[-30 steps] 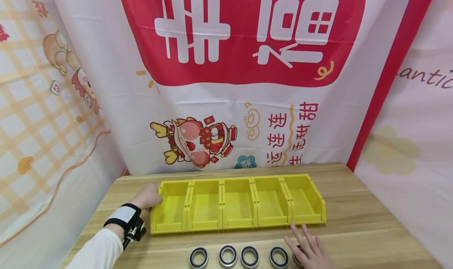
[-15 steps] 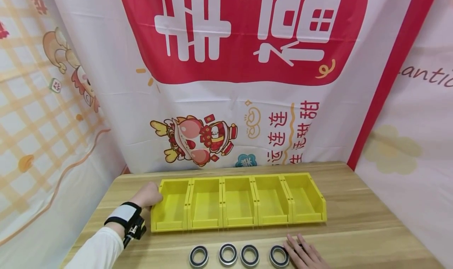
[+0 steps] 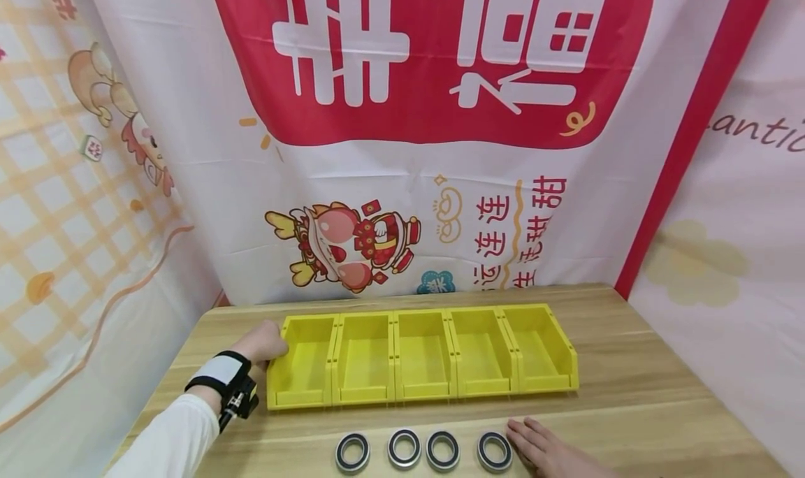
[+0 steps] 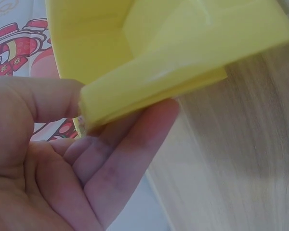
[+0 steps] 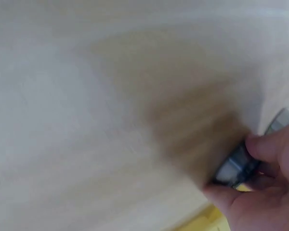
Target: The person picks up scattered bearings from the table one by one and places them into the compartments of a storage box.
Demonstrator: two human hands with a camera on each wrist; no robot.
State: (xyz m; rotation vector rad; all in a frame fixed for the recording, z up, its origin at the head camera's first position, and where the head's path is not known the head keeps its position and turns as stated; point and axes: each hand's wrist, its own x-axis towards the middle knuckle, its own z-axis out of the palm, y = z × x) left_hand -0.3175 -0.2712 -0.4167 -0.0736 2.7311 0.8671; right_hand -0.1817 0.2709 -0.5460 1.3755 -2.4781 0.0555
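Observation:
In the head view my left hand [image 3: 260, 343] grips the left side wall of the leftmost yellow bin [image 3: 300, 398]. The left wrist view shows the thumb on one side of the bin's edge and the fingers [image 4: 135, 154] beneath it. My right hand [image 3: 550, 452] is low on the right, beside a row of ball bearings. Its thumb and a finger pinch a bearing [image 5: 234, 167], seen edge-on and blurred in the right wrist view; the hand hides it from the head view. The nearest bearing in the row [image 3: 482, 454] lies flat just left of the fingertips.
Several yellow bins stand joined in a row across the wooden table [image 3: 635, 408]. Three more bearings, the left one [image 3: 340, 455], the middle one [image 3: 393, 451] and another [image 3: 430, 454], lie in front. A printed cloth [image 3: 402, 163] hangs behind the table.
My right hand has drawn back toward the near edge, its fingers going from spread over the rightmost bearing to closed around it. The left hand stays on the bin.

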